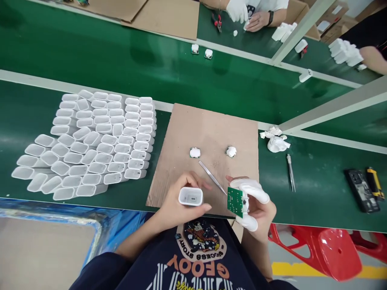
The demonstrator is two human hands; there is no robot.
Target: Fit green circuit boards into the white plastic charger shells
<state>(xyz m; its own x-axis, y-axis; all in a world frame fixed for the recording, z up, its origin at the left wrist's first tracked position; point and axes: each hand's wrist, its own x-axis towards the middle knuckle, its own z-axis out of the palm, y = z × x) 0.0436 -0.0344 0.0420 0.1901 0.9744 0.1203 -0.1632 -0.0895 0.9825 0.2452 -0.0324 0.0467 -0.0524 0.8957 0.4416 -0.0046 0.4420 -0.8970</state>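
Note:
My left hand is closed round a white plastic charger shell, its open end facing up. My right hand, with white finger cots on some fingers, grips a small green circuit board and metal tweezers that point up and left over a brown cardboard mat. Two small white parts lie on the mat just beyond both hands. A large stack of empty white shells lies to the left on the green bench.
A second pair of tweezers, crumpled white finger cots and a black and yellow device lie to the right. Across the green conveyor another person's hands work with white parts. A red stool stands lower right.

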